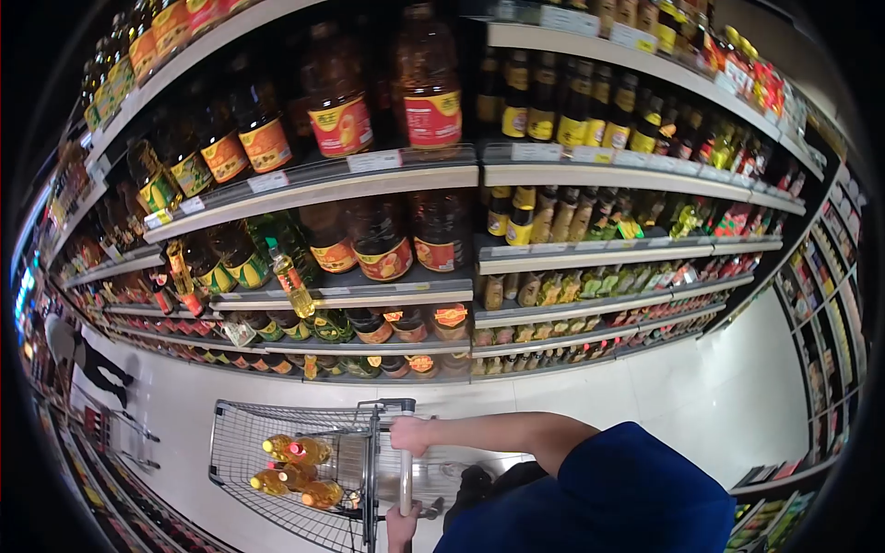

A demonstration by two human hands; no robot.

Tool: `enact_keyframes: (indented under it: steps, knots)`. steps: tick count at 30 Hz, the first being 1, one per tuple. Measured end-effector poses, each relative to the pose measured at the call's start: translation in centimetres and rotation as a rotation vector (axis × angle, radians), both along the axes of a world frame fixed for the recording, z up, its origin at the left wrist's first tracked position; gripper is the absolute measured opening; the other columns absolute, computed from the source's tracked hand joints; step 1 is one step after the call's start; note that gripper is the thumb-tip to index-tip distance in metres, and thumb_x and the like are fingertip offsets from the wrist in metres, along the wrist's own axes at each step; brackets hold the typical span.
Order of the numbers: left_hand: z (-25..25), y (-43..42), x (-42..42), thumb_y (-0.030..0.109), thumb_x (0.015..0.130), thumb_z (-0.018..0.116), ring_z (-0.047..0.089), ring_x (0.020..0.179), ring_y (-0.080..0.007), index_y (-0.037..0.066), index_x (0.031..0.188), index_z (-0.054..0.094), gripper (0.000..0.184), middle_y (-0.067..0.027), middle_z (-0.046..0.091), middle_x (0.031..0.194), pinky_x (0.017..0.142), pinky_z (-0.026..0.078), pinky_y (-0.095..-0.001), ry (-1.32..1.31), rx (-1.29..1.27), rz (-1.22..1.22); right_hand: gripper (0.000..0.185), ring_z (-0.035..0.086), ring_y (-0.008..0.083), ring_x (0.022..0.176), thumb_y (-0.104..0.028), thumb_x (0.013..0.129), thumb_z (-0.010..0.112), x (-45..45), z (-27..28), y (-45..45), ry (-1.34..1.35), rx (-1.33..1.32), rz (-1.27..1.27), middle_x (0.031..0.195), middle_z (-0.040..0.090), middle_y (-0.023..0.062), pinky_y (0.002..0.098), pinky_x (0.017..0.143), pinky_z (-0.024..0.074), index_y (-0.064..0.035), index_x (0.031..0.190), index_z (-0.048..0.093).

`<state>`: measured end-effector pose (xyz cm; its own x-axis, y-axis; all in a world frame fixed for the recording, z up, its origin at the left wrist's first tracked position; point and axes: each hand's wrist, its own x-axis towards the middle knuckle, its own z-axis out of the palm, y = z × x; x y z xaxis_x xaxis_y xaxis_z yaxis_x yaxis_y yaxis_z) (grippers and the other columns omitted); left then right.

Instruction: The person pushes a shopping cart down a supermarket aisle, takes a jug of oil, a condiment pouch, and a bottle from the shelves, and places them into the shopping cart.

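Note:
A wire shopping cart (277,405) stands on the floor at the lower middle, with its handle (406,479) toward my body. My right hand (412,435) is wrapped round the handle end nearer the shelves. My left hand (401,528) grips its other end, at the bottom edge of the view. Inside the basket lie several bottles of golden oil (313,450), some with yellow caps and one with a red cap.
Long shelves (396,293) of large oil bottles and smaller dark bottles (544,106) run beside the cart. At left a person in dark trousers (101,369) stands near another cart (115,429). White tiles (664,396) cover the floor. More shelving (820,286) stands at right.

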<state>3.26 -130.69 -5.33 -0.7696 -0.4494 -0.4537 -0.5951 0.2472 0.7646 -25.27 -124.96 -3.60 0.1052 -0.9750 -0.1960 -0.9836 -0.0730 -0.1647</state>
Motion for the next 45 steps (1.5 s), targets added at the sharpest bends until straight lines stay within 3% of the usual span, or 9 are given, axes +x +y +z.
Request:
enact_keyframes:
  steps: [4,5,8,13,16,22,26,30,45]
  knots:
    - [2.4,3.4,1.1,0.021,0.079,0.076,0.07,0.073,-0.0267,0.001,0.092,0.075,0.024,-0.018,0.07,0.075,0.07,0.053,-0.0366,0.054,-0.231,0.048,0.016,0.068,0.0281,0.08,-0.017,0.057,0.071,1.9,1.1,3.8,-0.017,-0.037,-0.073,0.075,0.069,0.0088,0.0404,0.078,0.0476,-0.0108,0.071,0.072]
    - [4.2,4.3,1.3,0.027,0.08,0.072,0.071,0.084,-0.0314,0.005,0.097,0.074,0.028,-0.0179,0.072,0.085,0.074,0.055,-0.0397,-0.111,-0.299,0.005,0.015,0.067,0.0284,0.079,-0.017,0.057,0.071,2.4,1.2,4.9,-0.031,-0.067,-0.095,0.074,0.069,0.0087,0.0402,0.078,0.0474,-0.0108,0.07,0.071]
    - [6.6,7.1,3.3,0.025,0.081,0.077,0.069,0.085,-0.0329,-0.004,0.111,0.067,0.042,-0.0244,0.07,0.091,0.079,0.054,-0.0412,0.057,-0.34,-0.036,0.012,0.067,0.0285,0.077,-0.017,0.057,0.07,4.7,0.1,7.4,-0.056,-0.141,-0.141,0.072,0.068,0.0085,0.0396,0.078,0.0463,-0.0115,0.068,0.07]
    - [5.9,10.3,11.0,0.025,0.082,0.075,0.064,0.077,-0.0333,-0.003,0.104,0.066,0.037,-0.0226,0.067,0.086,0.071,0.049,-0.0452,0.027,-0.437,-0.149,0.011,0.066,0.0305,0.073,-0.018,0.057,0.07,10.2,-1.8,12.7,-0.125,-0.238,-0.217,0.071,0.068,0.0099,0.0418,0.08,0.0444,-0.0114,0.067,0.07]
    - [7.2,13.3,16.7,0.028,0.086,0.068,0.067,0.085,-0.0385,0.001,0.103,0.068,0.032,-0.0233,0.068,0.086,0.077,0.051,-0.0501,0.115,-0.531,-0.113,0.011,0.066,0.0322,0.075,-0.017,0.058,0.07,13.7,-1.2,16.6,-0.167,-0.258,-0.243,0.071,0.068,0.0102,0.0442,0.08,0.0452,-0.0107,0.067,0.07]
    - [9.1,15.8,21.0,0.028,0.085,0.067,0.067,0.086,-0.0383,0.001,0.104,0.068,0.033,-0.0234,0.068,0.088,0.078,0.051,-0.0499,-0.006,-0.47,-0.136,0.011,0.066,0.0337,0.077,-0.017,0.06,0.069,19.6,-0.8,23.1,-0.173,-0.407,-0.278,0.072,0.068,0.0123,0.0448,0.078,0.0496,-0.0085,0.067,0.069]
    - [9.0,16.0,21.5,0.029,0.084,0.067,0.067,0.087,-0.0382,0.001,0.105,0.068,0.034,-0.0234,0.068,0.089,0.079,0.051,-0.0497,-0.024,-0.434,-0.218,0.014,0.066,0.0341,0.083,-0.018,0.059,0.069,23.0,-0.3,26.4,-0.206,-0.216,-0.366,0.076,0.068,0.0139,0.0443,0.077,0.05,-0.009,0.07,0.069]
    - [8.8,15.7,21.4,0.029,0.084,0.067,0.067,0.088,-0.0381,0.001,0.105,0.068,0.035,-0.0235,0.068,0.091,0.08,0.051,-0.0495,-0.02,-0.398,-0.307,0.021,0.063,0.0364,0.079,-0.02,0.057,0.073,26.1,0.6,29.6,-0.187,-0.4,-0.41,0.072,0.064,0.0146,0.046,0.084,0.0485,-0.0065,0.073,0.07]
    - [5.9,14.4,20.8,0.031,0.082,0.067,0.067,0.092,-0.0378,0.001,0.107,0.068,0.039,-0.0237,0.068,0.095,0.083,0.051,-0.0487,0.075,-0.221,-0.574,0.031,0.064,0.0293,0.09,-0.02,0.063,0.065,35.1,2.8,35.1,-0.073,-0.013,-0.596,0.082,0.067,0.0106,0.0411,0.084,0.0461,-0.0102,0.092,0.07]
